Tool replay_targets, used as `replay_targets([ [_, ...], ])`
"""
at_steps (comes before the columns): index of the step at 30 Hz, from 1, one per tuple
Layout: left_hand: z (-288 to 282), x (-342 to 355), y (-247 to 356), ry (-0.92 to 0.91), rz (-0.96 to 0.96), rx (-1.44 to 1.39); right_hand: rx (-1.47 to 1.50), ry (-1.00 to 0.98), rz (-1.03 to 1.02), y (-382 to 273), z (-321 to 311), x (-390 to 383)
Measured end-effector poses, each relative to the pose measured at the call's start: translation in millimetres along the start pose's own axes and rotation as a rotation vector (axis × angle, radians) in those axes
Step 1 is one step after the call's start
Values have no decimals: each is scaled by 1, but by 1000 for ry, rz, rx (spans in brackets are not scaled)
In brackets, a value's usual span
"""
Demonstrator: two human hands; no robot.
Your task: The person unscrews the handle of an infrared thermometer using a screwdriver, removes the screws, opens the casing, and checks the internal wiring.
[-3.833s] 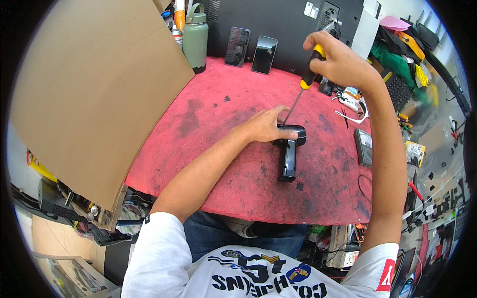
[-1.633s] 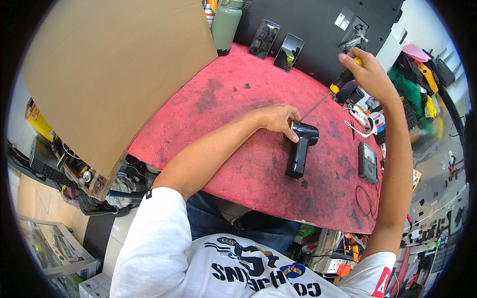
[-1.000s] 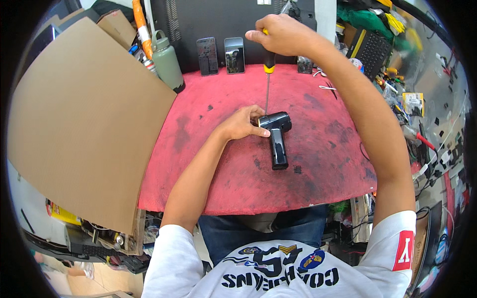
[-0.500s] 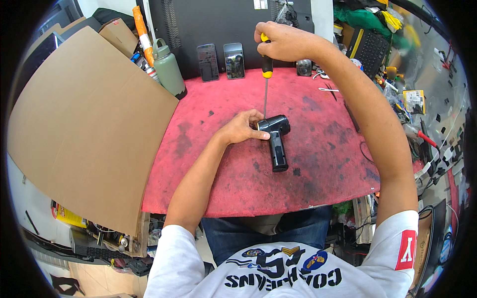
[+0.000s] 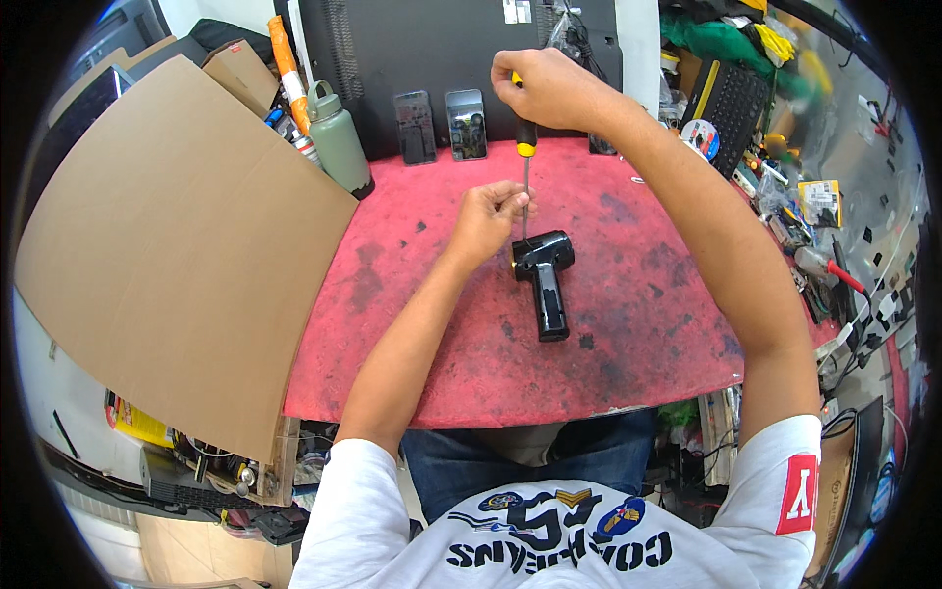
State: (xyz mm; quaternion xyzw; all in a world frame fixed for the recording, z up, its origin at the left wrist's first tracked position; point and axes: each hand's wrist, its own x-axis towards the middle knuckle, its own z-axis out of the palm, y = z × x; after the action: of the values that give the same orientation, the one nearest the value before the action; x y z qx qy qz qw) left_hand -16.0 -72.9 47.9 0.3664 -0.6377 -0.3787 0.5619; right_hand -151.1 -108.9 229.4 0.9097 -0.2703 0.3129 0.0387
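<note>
A screwdriver with a yellow and black handle stands upright over the red work mat. My right hand is closed around the top of its handle. Lower down, the thumb and fingers of my left hand pinch the metal shaft. The tip meets the left part of the head of a glossy black pistol-shaped device, which lies on the mat with its grip toward me. Neither hand touches the device; what the tip sits in is too small to make out.
The red mat covers the table. A large cardboard sheet leans along the left, beside a green bottle. Two phone-like slabs stand against a black panel at the back. Tools and cables crowd the right side.
My left hand has let go of the device's head and moved up to the screwdriver shaft. My right hand has shifted slightly left, still on the handle. The device stays almost in place.
</note>
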Motion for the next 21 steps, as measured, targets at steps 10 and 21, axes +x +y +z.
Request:
replay_targets([
  [10,5,-2,6,116,-7,186,3,14,42,4,3,0],
  [21,1,0,10,77,-61,223,47,91,65,-3,9,-13],
])
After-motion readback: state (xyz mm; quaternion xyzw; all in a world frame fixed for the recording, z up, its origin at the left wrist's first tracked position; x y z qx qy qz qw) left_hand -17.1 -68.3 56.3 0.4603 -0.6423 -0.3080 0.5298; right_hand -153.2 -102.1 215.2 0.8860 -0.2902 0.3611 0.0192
